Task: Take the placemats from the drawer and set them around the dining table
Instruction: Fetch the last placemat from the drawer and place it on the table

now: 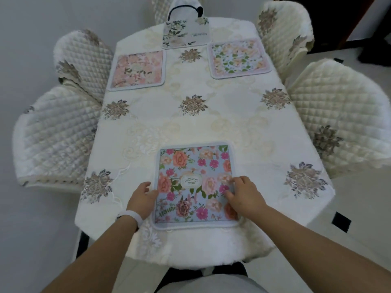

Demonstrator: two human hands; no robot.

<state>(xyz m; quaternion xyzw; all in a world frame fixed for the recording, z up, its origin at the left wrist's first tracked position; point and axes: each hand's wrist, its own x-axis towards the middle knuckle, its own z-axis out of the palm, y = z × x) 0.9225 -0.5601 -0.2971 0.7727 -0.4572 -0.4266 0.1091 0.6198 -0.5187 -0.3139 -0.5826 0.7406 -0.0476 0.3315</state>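
Note:
A blue floral placemat [191, 172] lies flat at the near end of the dining table [243, 127]. My left hand [142, 198] touches its left edge with the fingers curled against the border. Fingers spread, my right hand [243, 194] rests on the mat's right side. Neither hand lifts the mat. A pink floral placemat [137, 69] lies at the far left. At the far right lies a white and green floral placemat [239, 58]. A pale floral placemat [185, 34] sits at the far end.
A cream embroidered tablecloth covers the table. Quilted chairs stand around it: two on the left [57, 134], two on the right [338, 115], one at the far end. A white item with a dark strap [184, 7] lies on the far chair.

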